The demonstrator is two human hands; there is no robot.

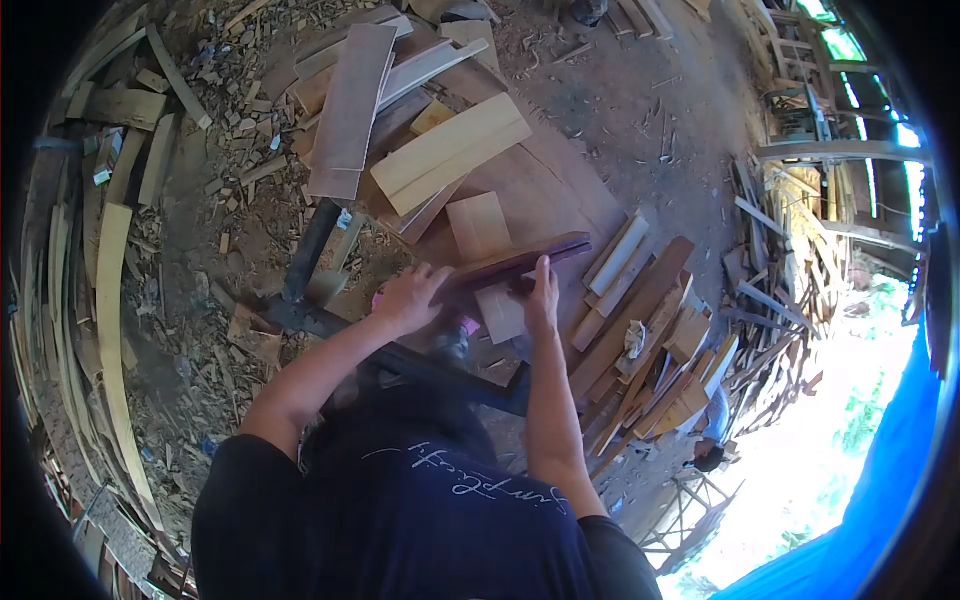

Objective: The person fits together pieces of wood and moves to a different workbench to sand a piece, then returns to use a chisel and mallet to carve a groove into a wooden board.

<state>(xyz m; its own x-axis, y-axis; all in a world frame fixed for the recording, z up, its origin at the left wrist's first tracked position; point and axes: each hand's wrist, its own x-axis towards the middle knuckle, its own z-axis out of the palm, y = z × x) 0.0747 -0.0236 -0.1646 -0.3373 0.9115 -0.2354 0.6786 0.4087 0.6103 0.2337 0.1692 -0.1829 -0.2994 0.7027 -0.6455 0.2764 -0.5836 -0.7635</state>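
A reddish-brown wooden board is held up in front of me, seen nearly edge-on, with a dark line along its right end. My left hand is closed on its left end, fingers over the top edge. Nearer the right end, my right hand grips the lower edge, with one digit pointing up along the face. Below the board, a pale wood piece lies on a broad brown sheet. Just beyond it, light planks and a grey-brown plank lie in a loose stack.
Dark metal frame bars run beside and below my arms. Cut boards are piled at the right. Long planks line the left side. Wood scraps cover the ground. A person is at the lower right, near a blue tarp.
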